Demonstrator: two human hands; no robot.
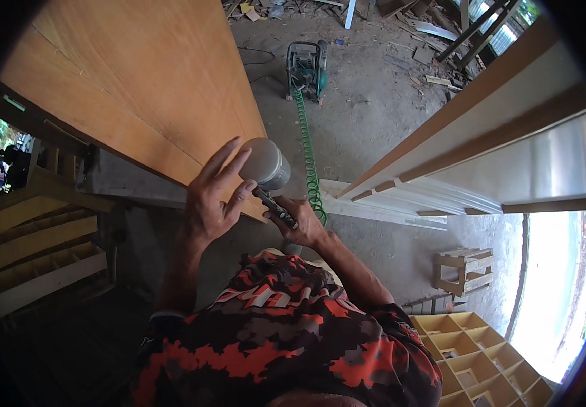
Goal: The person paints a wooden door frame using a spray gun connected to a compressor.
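Observation:
My right hand (303, 220) is wrapped round the handle of a spray gun (276, 207) in front of my body. A round cup (266, 161) with a pale grey lid sits on the gun, its side smeared. My left hand (213, 200) is raised just left of the cup, fingers stretched apart. Its index finger and thumb come right up to the cup's edge; whether they touch it I cannot tell. A coiled green air hose (308, 146) runs from near my right hand to an air compressor (306, 68) on the floor ahead.
A large orange-brown wood panel (150, 74) fills the upper left, close to my left hand. Pale framed panels (483, 149) stand on the right. A small wooden stool (464, 268) and a yellow compartmented frame (483, 346) lie lower right. Wood scraps (432, 47) litter the far floor.

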